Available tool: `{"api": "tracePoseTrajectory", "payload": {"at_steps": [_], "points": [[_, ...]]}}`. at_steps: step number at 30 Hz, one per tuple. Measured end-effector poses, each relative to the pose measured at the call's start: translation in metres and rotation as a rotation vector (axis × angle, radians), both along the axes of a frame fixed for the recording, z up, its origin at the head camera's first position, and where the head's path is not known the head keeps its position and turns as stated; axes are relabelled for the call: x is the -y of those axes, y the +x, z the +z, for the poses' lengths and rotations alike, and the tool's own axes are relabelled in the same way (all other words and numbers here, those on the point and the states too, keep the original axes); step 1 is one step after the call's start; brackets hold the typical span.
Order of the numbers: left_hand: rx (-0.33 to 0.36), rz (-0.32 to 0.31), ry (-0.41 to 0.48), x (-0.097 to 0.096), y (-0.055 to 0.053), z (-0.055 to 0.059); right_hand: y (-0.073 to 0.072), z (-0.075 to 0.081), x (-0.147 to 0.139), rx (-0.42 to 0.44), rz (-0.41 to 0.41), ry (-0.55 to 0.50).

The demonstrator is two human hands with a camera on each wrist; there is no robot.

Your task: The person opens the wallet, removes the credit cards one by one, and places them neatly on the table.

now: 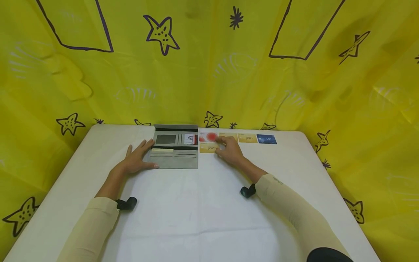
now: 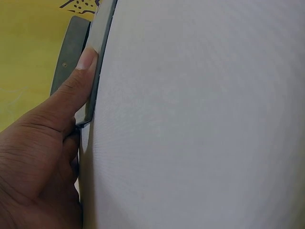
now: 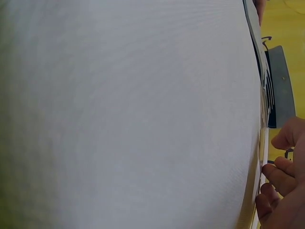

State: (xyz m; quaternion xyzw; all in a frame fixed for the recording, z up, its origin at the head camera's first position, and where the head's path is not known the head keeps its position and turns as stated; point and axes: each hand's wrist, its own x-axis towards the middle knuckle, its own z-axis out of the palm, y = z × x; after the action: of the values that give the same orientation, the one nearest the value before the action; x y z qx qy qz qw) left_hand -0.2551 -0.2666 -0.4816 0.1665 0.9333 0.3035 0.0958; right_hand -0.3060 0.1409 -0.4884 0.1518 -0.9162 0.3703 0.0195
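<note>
A grey wallet lies unfolded on the white table, with a clear window and card slots. One picture card and a pale card edge show in it. My left hand rests with spread fingers on the wallet's left side; its thumb lies along the near edge in the left wrist view. My right hand is at the right end of a gold card beside the wallet, fingers bent. In the right wrist view, a gap shows between thumb and fingers.
Along the table's back edge, right of the wallet, lie a card with a red circle, two gold cards and a blue card. Behind the white table hangs a yellow curtain with drawn stars.
</note>
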Motion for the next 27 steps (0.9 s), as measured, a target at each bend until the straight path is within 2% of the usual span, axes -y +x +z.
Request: {"api": "tracePoseTrajectory", "payload": {"at_steps": [8, 14, 27], "points": [[0.005, 0.001, -0.004, 0.000, 0.001, 0.000, 0.000, 0.000, 0.002, 0.006, -0.017, -0.058], [0.004, 0.003, -0.009, 0.000, 0.000, -0.001, 0.001, 0.005, 0.009, -0.043, -0.008, -0.110], [0.001, 0.002, -0.009, 0.001, 0.000, 0.000, 0.004, 0.012, 0.023, -0.033, 0.006, -0.114]]}}
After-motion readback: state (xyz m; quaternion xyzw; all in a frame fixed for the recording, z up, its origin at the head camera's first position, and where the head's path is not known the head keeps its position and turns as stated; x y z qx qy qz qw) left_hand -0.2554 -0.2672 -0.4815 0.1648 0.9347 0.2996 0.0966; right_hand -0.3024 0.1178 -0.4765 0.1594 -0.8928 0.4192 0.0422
